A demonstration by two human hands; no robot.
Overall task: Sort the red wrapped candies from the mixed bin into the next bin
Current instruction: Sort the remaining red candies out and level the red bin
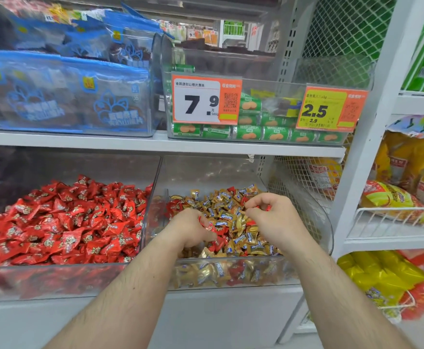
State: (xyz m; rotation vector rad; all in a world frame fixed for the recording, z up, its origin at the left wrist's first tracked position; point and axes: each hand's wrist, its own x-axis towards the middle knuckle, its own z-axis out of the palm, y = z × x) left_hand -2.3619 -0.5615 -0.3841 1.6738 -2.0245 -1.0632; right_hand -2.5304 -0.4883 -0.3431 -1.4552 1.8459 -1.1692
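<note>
Both forearms reach into the mixed bin [327, 238], left hand [193, 229] and right hand [268, 215] each clutching red wrapped candies [212, 226], while more reds remain among gold ones; the next bin [55, 270] is already heaped.

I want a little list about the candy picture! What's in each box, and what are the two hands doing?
left bin: full of red wrapped candies
right bin: mostly gold wrapped candies, a few red ones mixed in
left hand: in the right bin, fingers curled round red candies
right hand: in the right bin, fingers pinching red candies
shelf above: green packs, price tags 7.9 and 2.5
</note>
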